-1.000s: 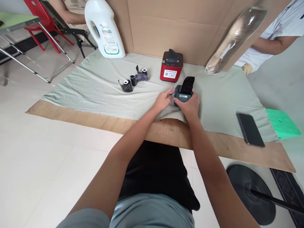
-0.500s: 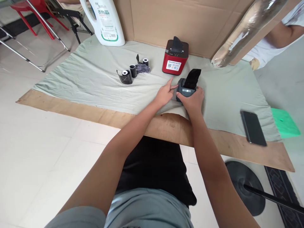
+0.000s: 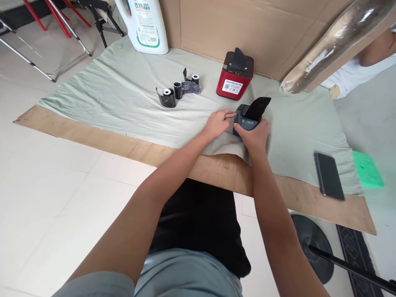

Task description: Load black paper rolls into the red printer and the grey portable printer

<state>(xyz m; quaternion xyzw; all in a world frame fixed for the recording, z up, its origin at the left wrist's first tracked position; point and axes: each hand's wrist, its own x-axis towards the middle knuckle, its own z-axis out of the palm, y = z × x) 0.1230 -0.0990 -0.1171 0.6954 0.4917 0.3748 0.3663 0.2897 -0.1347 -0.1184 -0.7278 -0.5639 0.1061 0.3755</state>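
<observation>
A small dark grey printer [image 3: 247, 119] with its black lid raised sits on the pale green cloth [image 3: 123, 99]. My right hand [image 3: 256, 138] wraps round its near side and grips it. My left hand [image 3: 217, 123] is beside the printer's left side, fingers curled, with a fingertip touching the case. A red printer [image 3: 235, 76] stands just behind. Three black paper rolls [image 3: 177, 90] lie to the left, partly unwound.
A white detergent jug [image 3: 144, 24] stands at the back against a cardboard wall [image 3: 232, 24]. A black phone [image 3: 328, 175] lies at the right on the cloth's edge, near a green block [image 3: 366, 169]. Another person's arm [image 3: 375, 51] shows at top right. Chair legs at top left.
The view has shifted a little. My left fingers have curled in against the grey printer's side. My right hand keeps its grip on the printer.
</observation>
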